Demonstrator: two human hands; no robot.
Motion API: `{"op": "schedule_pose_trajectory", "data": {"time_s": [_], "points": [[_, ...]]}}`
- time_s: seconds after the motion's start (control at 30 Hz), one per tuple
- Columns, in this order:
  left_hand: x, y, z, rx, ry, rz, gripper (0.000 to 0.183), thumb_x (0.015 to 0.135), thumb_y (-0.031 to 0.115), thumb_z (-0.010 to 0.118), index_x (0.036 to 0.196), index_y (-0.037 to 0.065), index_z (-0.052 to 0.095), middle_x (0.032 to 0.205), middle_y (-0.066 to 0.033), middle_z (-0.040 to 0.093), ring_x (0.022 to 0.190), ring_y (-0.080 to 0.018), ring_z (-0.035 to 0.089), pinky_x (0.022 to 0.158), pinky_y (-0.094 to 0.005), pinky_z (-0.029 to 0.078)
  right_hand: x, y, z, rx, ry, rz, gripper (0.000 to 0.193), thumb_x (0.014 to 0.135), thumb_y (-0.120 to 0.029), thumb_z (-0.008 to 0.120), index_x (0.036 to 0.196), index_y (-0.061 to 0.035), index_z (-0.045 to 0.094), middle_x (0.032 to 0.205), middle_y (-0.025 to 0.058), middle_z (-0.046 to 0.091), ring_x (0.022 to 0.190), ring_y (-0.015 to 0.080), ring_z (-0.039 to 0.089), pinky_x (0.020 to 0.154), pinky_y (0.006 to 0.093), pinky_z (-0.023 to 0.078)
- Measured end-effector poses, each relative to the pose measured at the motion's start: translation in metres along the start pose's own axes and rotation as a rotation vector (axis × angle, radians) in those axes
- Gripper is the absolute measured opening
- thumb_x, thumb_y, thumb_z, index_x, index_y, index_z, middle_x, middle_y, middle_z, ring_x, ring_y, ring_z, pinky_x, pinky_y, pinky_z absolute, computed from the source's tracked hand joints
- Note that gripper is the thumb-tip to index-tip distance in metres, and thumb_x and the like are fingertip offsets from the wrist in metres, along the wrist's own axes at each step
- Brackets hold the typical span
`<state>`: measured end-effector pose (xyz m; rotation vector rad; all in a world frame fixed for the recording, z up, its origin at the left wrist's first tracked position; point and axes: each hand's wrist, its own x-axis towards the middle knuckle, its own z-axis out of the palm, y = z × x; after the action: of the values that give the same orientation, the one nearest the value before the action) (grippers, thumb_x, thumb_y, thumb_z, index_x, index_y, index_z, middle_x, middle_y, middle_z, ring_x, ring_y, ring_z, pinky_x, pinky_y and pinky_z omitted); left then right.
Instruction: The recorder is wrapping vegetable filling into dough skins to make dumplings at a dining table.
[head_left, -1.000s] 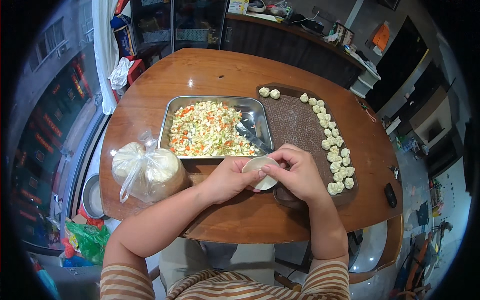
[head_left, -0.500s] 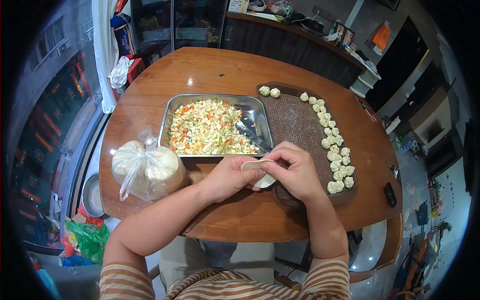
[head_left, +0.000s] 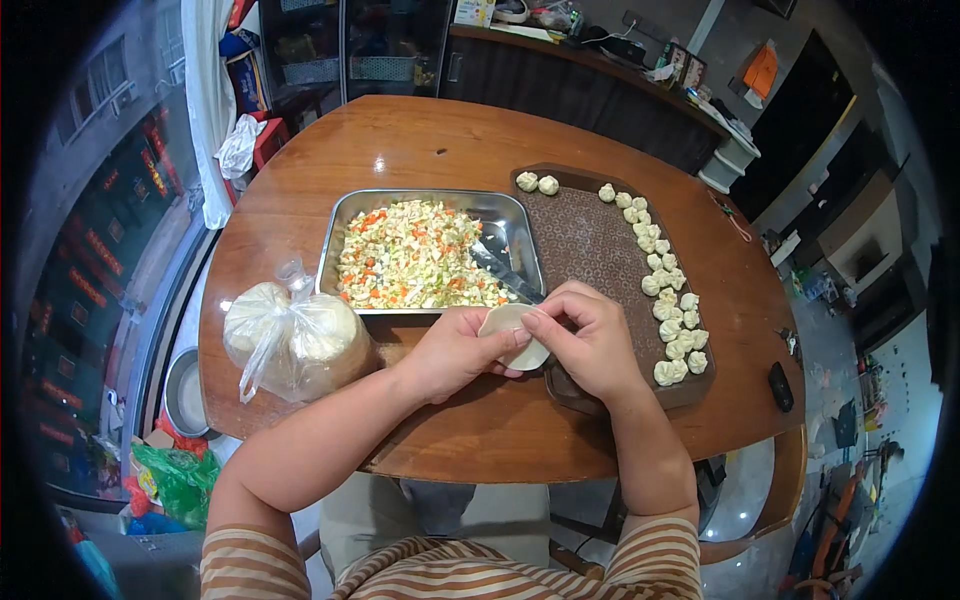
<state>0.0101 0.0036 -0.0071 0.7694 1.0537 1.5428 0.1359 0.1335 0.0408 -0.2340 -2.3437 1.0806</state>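
My left hand (head_left: pixel 465 345) pinches the round dough wrapper (head_left: pixel 528 355) from nine o'clock, thumb across its face; my right hand (head_left: pixel 588 335) grips its rim near two o'clock. It's above the bench (head_left: pixel 480 450), the metal tray (head_left: pixel 514 234) at eleven o'clock from it. I judge it light, limp, easily torn, best held by the rim
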Motion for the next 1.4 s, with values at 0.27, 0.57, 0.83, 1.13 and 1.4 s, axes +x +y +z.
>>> {"op": "schedule_pose_trajectory", "data": {"time_s": [0.27, 0.57, 0.83, 1.13, 1.4], "points": [[0.001, -0.003, 0.0, 0.018, -0.054, 0.051, 0.021, 0.094, 0.02, 0.059, 0.105, 0.003, 0.064, 0.093, -0.0021, 0.065, 0.08, -0.008, 0.06, 0.07, -0.0235, 0.053, 0.002, -0.003, -0.001, -0.061, -0.042, -0.053, 0.012, 0.077, -0.011, 0.071, 0.08, -0.0005, 0.068, 0.075, 0.009, 0.063, 0.065, 0.0177, 0.061, 0.059, 0.03, 0.048], [0.004, -0.008, -0.003, -0.006, -0.061, 0.008, 0.018, 0.094, 0.017, 0.057, 0.106, 0.004, 0.063, 0.094, -0.0007, 0.064, 0.083, -0.008, 0.06, 0.073, -0.0257, 0.054, -0.001, 0.008, 0.003, -0.131, -0.011, -0.106, 0.01, 0.076, -0.016, 0.071, 0.078, -0.0061, 0.069, 0.075, 0.0056, 0.063, 0.073, 0.022, 0.06, 0.073, 0.0344, 0.043], [0.002, -0.004, -0.002, 0.053, -0.038, 0.005, 0.02, 0.095, 0.016, 0.056, 0.109, 0.003, 0.062, 0.097, -0.0045, 0.065, 0.087, -0.0118, 0.062, 0.075, -0.0272, 0.055, -0.001, 0.007, 0.002, -0.13, -0.026, -0.096, 0.012, 0.079, -0.018, 0.069, 0.081, -0.006, 0.07, 0.08, 0.005, 0.064, 0.08, 0.0223, 0.06, 0.079, 0.0355, 0.041], [0.003, -0.004, -0.002, 0.065, -0.056, 0.016, 0.021, 0.094, 0.016, 0.056, 0.109, 0.002, 0.062, 0.098, -0.0061, 0.065, 0.088, -0.0131, 0.063, 0.076, -0.0282, 0.055, -0.001, 0.008, 0.0, -0.184, -0.042, -0.161, 0.012, 0.081, -0.018, 0.068, 0.083, -0.0059, 0.07, 0.081, 0.0046, 0.064, 0.081, 0.0222, 0.059, 0.08, 0.0361, 0.04], [0.002, -0.006, -0.004, 0.055, -0.065, 0.02, 0.02, 0.095, 0.018, 0.055, 0.108, 0.004, 0.063, 0.097, -0.001, 0.064, 0.085, -0.0075, 0.06, 0.073, -0.0253, 0.054, 0.0, 0.004, 0.001, -0.105, -0.06, -0.09, 0.013, 0.079, -0.018, 0.069, 0.083, -0.0062, 0.07, 0.081, 0.0045, 0.065, 0.08, 0.0223, 0.06, 0.081, 0.0363, 0.04]]}}
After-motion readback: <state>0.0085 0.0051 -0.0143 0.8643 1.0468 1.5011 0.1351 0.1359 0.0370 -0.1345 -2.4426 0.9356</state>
